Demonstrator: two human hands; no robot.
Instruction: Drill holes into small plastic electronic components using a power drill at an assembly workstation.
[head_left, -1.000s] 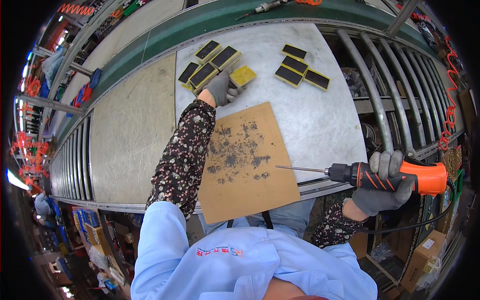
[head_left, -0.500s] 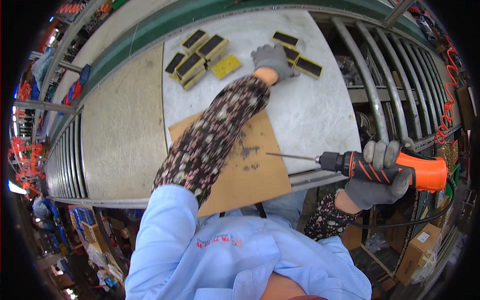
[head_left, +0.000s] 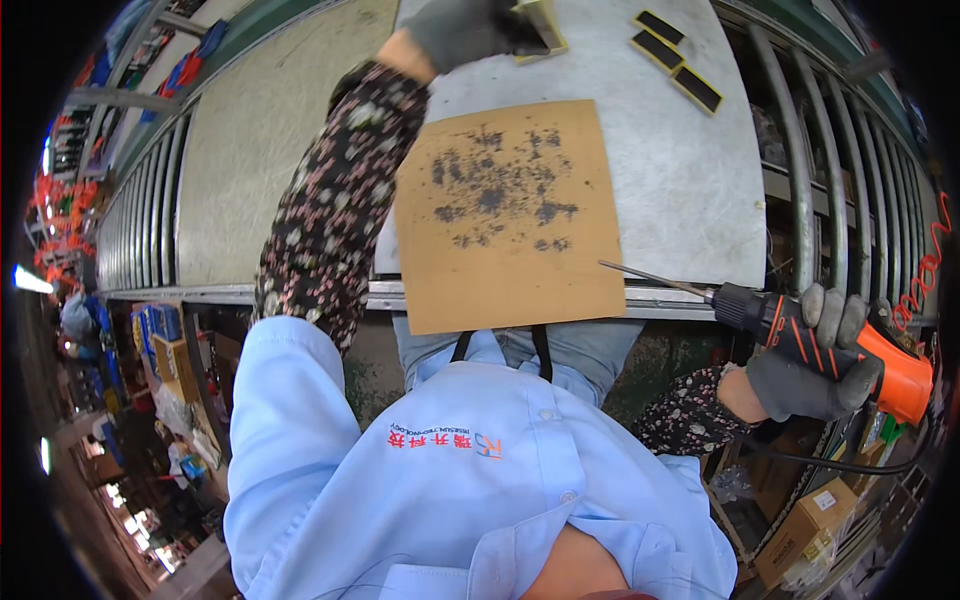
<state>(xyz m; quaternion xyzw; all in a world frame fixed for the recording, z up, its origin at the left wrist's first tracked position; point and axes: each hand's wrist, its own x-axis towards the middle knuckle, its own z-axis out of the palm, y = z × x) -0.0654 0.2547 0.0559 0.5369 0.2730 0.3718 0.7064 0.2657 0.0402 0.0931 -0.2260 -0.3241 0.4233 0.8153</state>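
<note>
At the top edge, my left hand (head_left: pixel 465 35), in a grey glove, has its fingers closed against a pale block with yellow edges (head_left: pixel 546 28). The picture's edge cuts off part of the hand and block. My right hand (head_left: pixel 815 370), also gloved, is wrapped around an orange and black electric screwdriver (head_left: pixel 765 318). Its long thin bit (head_left: pixel 650 277) points left, over the right edge of a brown cardboard sheet (head_left: pixel 510 285). Dark smudges cover the sheet, which overhangs the bench's front edge. Several yellow-edged blocks with black tops (head_left: pixel 657 50) sit at the far right of the bench.
A pale worktop (head_left: pixel 680 190) lies under the sheet, with a beige panel (head_left: pixel 270 160) to its left. Metal rollers (head_left: pixel 790 150) run along the right. A black cable (head_left: pixel 830 465) trails from the screwdriver, and a cardboard box (head_left: pixel 805 525) stands low at the right.
My left hand has moved from the right-hand blocks to a block farther left. The view has shifted, uncovering the smudged sheet. The screwdriver stays in my right hand, now lower right in the picture.
</note>
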